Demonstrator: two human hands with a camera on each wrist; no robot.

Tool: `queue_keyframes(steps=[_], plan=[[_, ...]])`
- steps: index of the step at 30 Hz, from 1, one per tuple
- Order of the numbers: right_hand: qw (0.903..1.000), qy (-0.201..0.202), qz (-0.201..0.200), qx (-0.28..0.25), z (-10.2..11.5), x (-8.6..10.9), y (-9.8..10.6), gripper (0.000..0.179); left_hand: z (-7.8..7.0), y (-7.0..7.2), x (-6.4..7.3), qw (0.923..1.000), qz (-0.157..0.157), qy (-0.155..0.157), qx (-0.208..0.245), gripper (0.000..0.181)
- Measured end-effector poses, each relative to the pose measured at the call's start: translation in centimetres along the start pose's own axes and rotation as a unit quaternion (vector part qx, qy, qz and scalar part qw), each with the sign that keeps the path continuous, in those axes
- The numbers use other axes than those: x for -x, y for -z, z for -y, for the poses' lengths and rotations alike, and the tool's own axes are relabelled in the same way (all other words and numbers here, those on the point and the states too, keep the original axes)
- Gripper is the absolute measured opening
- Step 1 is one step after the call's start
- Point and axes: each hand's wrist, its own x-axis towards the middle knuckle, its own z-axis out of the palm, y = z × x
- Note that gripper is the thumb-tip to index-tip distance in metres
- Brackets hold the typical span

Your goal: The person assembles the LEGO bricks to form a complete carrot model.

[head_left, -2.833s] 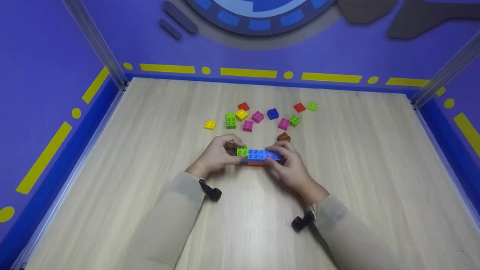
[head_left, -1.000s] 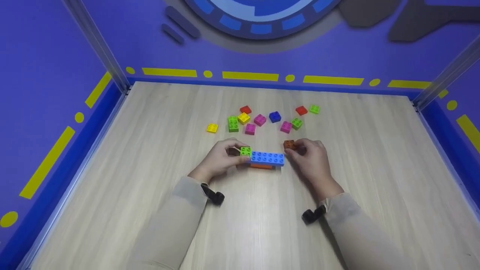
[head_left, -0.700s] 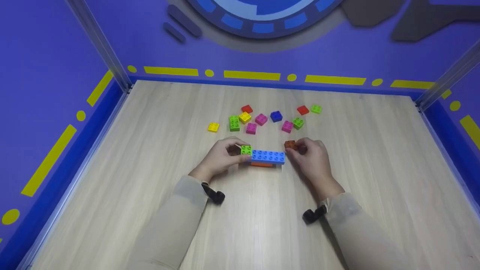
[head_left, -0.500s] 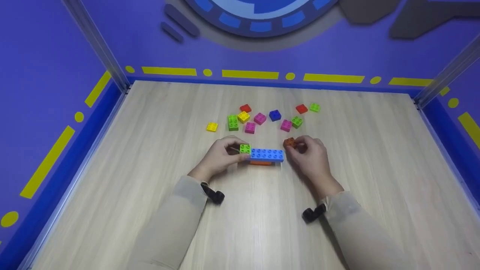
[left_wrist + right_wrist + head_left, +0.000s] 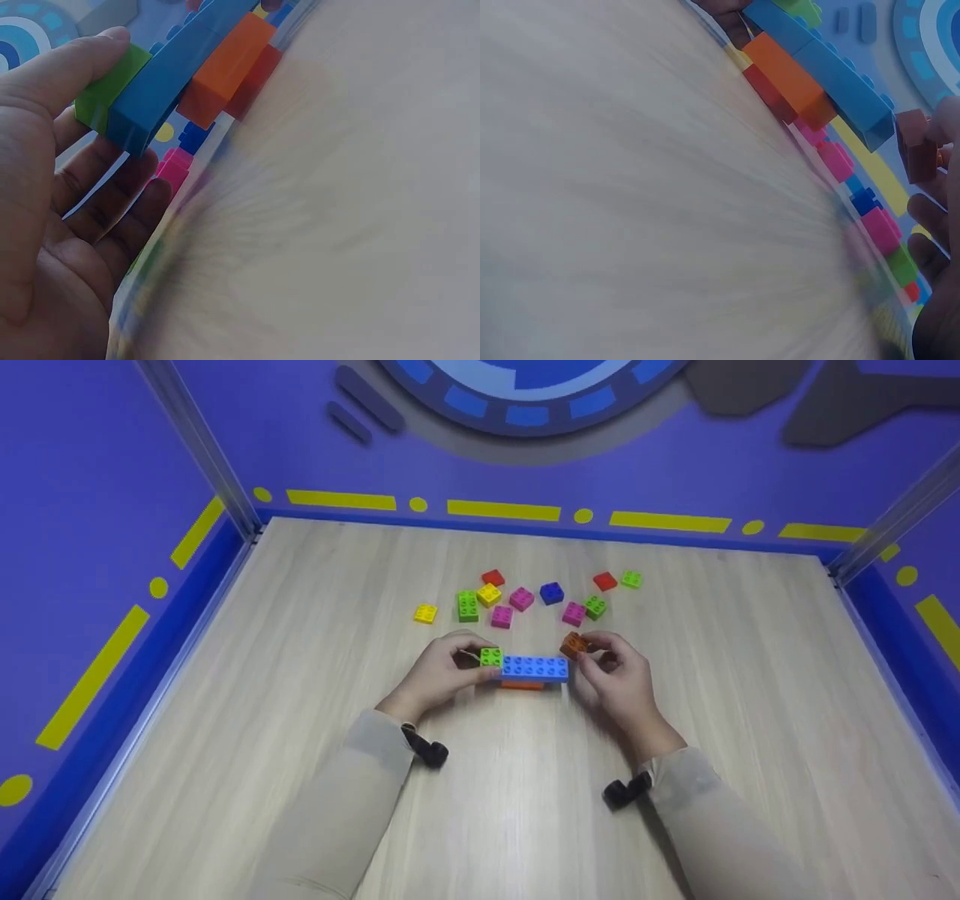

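Note:
In the head view my left hand point(image 5: 444, 673) pinches a light green brick point(image 5: 491, 656) at the left end of a small build. Blue bricks point(image 5: 535, 667) form its long upper layer, with the green brick on top. Beneath them sit an orange brick point(image 5: 225, 71) and, lower, a red brick point(image 5: 769, 94). My right hand point(image 5: 621, 679) holds a brown brick point(image 5: 574, 645) between thumb and fingers, just off the build's right end. The right wrist view shows that brown brick point(image 5: 916, 146) tilted, close to the blue end. Fingers hide part of it.
Behind the hands lie several loose bricks: yellow point(image 5: 425, 613), long green point(image 5: 468, 606), pink point(image 5: 502, 616), dark blue point(image 5: 551, 592), red point(image 5: 605, 580) and light green point(image 5: 631, 579). A purple-blue wall point(image 5: 480, 472) closes off the back of the wooden table point(image 5: 480, 810).
My right hand has let go of the blue bricks and taken hold of the brown brick. Lately the brown brick has tilted and shifted slightly left. The left hand keeps its grip.

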Motion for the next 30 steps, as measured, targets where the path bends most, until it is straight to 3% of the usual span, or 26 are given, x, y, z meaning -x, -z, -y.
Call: queue_keyframes(steps=[12, 30], plan=[[0.9968, 0.054, 0.041, -0.042, 0.09, 0.36, 0.16, 0.033, -0.09, -0.18, -0.02, 0.9999, 0.000, 0.010, 0.000, 0.038], [0.9904, 0.073, 0.101, -0.061, -0.17, 0.57, 0.01, 0.037, 0.16, -0.27, -0.09, 1.0000, -0.001, 0.003, 0.001, 0.039]])
